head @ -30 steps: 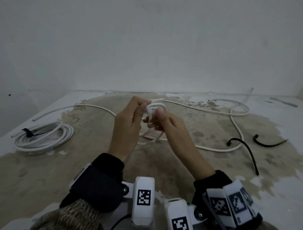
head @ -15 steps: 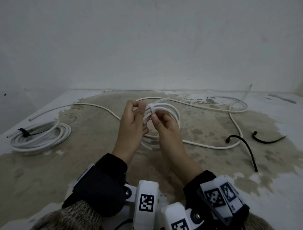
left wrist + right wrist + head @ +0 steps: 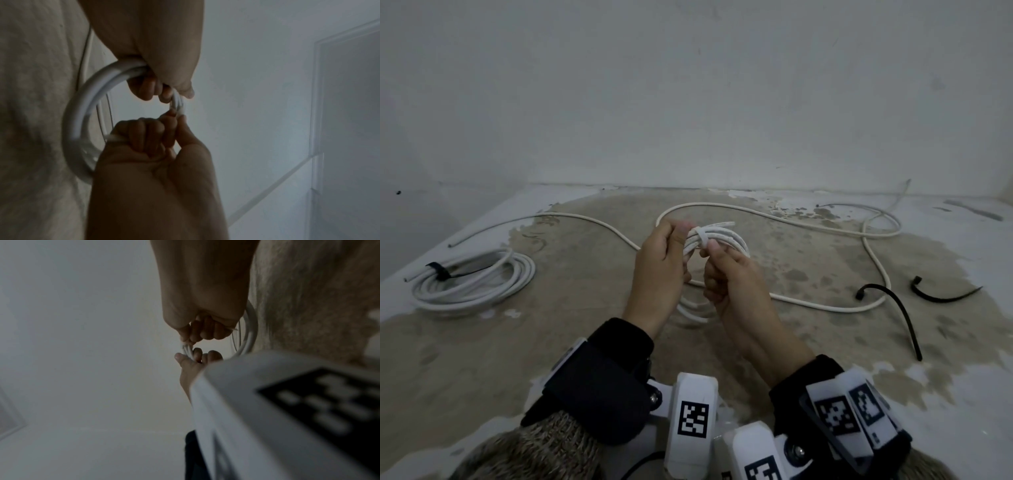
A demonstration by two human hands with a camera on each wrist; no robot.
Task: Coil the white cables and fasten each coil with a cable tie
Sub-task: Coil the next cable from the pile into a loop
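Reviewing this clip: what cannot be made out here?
- Head view: whether the white band on the held coil is locked; the right hand fingers cover its end.
- Left wrist view: the coil's lower part, behind the left hand.
- Right wrist view: a blurred marker block fills the lower right of the view.

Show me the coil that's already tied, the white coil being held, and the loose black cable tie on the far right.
tied coil [image 3: 472,282]: head view, on its white loops, left floor.
held coil [image 3: 726,236]: head view, top strands between both hands.
loose black cable tie [image 3: 941,297]: head view, mid-strap.
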